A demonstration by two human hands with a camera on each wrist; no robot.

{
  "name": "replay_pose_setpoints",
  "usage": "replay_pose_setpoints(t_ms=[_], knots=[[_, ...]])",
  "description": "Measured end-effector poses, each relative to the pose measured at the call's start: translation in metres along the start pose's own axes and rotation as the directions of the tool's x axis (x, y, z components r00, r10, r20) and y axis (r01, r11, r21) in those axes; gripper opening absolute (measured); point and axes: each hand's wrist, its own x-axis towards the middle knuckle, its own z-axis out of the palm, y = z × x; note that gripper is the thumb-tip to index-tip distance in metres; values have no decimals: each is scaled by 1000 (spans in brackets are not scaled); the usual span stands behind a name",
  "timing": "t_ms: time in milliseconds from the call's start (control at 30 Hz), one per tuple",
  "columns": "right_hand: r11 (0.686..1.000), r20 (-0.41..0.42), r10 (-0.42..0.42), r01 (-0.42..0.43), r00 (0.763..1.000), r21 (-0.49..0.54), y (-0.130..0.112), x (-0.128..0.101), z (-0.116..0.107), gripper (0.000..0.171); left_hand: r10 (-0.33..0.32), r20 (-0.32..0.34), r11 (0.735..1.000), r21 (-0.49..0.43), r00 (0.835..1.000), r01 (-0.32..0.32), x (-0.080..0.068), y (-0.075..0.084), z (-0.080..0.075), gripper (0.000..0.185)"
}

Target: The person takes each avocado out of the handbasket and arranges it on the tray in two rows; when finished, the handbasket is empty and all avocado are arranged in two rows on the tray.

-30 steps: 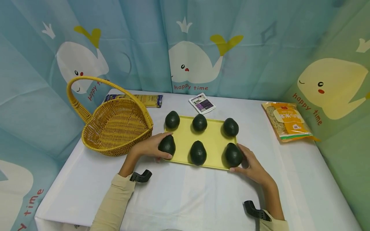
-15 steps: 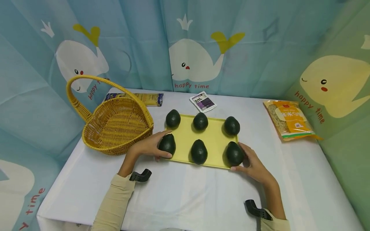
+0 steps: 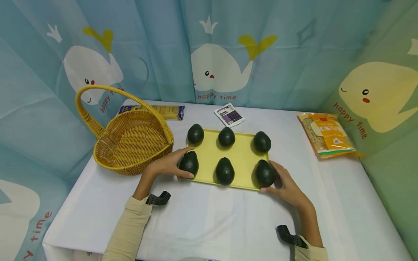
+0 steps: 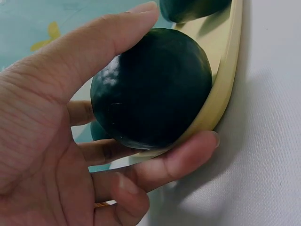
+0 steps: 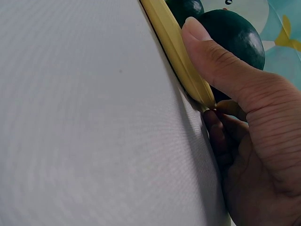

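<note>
A yellow tray on the white table carries several dark green avocados in two rows. My left hand curls round the front-left avocado at the tray's near left corner. In the left wrist view one digit lies over that avocado and another presses under the tray rim. My right hand grips the tray's near right corner beside the front-right avocado. The right wrist view has my thumb on the tray edge, fingers tucked beneath, and the avocado just behind.
An empty wicker basket with a tall handle stands left of the tray. A long packet and a small purple sachet lie behind. An orange noodle bag lies at the right. Whale-print curtains wall the table.
Both hands stay at the same tray corners. Only the head camera has tipped slightly; tray, avocados and basket have not moved.
</note>
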Motion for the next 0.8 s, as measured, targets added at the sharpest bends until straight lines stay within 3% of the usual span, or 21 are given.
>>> replay_pose_setpoints(t_ms=[233, 800], knots=[[1000, -1, -7, 7, 1000, -5, 1, 3, 1, 101, 17, -9, 1000, 23, 1000, -16, -1, -4, 0, 103], [1000, 15, -3, 3, 1000, 20, 7, 14, -3, 103, -14, -6, 1000, 28, 1000, 14, 0, -2, -6, 101]])
